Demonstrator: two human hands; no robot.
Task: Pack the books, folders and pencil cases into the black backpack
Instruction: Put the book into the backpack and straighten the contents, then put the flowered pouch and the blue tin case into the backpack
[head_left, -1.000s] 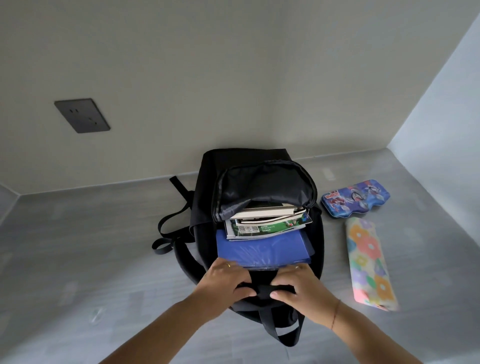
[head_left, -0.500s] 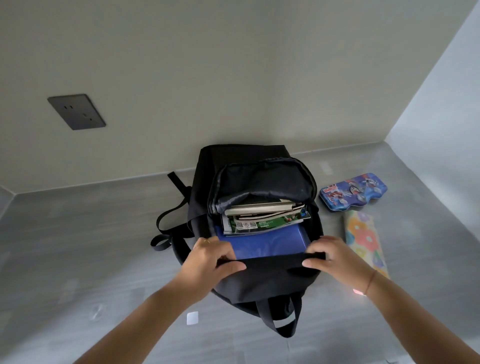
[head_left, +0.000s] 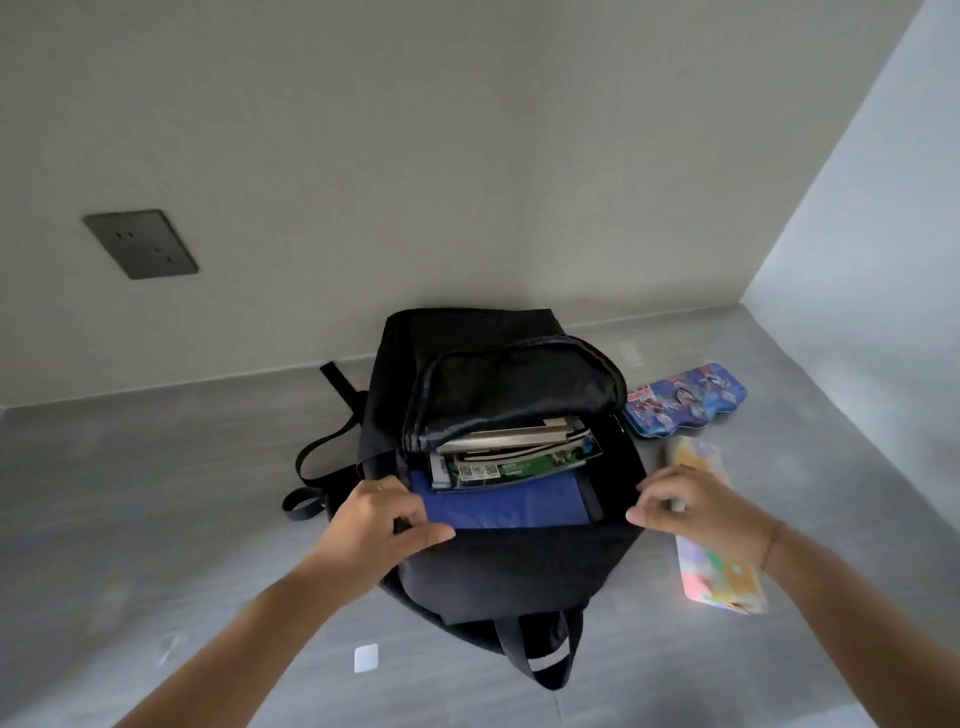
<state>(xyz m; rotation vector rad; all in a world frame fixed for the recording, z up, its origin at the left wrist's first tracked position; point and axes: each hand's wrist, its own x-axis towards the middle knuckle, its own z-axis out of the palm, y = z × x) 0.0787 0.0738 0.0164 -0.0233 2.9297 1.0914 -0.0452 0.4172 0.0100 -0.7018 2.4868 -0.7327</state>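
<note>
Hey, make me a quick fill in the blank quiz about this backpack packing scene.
The folder in the black backpack is ____.
Outside it lie ____ pencil cases.
The right hand partly hides the ____ pencil case, not the blue cartoon pencil case.
Missing words: blue, two, floral.

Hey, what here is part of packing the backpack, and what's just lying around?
Part of the job: black backpack, books inside it, blue folder inside it, blue cartoon pencil case on the floor, flowered pencil case on the floor.
Just lying about: small white square on the floor, wall socket.
</note>
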